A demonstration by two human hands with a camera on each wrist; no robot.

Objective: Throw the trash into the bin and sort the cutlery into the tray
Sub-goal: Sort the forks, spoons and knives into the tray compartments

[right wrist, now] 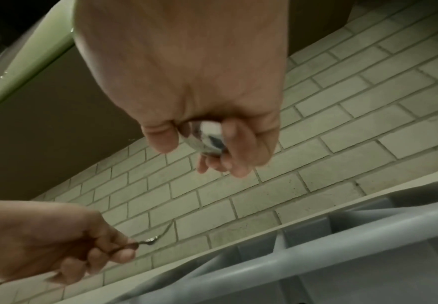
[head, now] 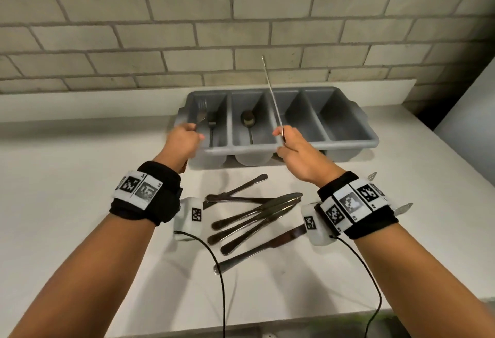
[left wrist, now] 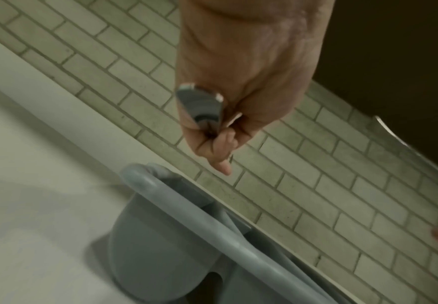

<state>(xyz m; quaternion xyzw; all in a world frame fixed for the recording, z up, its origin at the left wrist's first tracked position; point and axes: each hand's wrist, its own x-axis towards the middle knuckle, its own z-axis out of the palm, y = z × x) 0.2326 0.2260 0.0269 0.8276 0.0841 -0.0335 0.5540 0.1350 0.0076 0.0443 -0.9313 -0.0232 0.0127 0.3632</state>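
A grey four-compartment tray (head: 348,144) stands at the back of the white counter. My left hand (head: 194,134) grips a fork (head: 201,115) by its handle, tines over the leftmost compartment, where another fork (head: 212,123) lies. A spoon (head: 247,119) lies in the second compartment. My right hand (head: 280,136) pinches a knife (head: 272,93) that points steeply up and away above the middle of the tray. The left wrist view shows the fork's handle end (left wrist: 202,107) in my curled fingers (left wrist: 222,144). In the right wrist view the knife's handle end (right wrist: 210,135) sits between thumb and fingers.
A loose pile of knives and other cutlery (head: 257,211) lies on the counter between my wrists. More cutlery ends (head: 404,207) peek out behind my right wrist. A brick wall (head: 241,29) backs the counter. The counter's front edge (head: 294,316) is close below my forearms.
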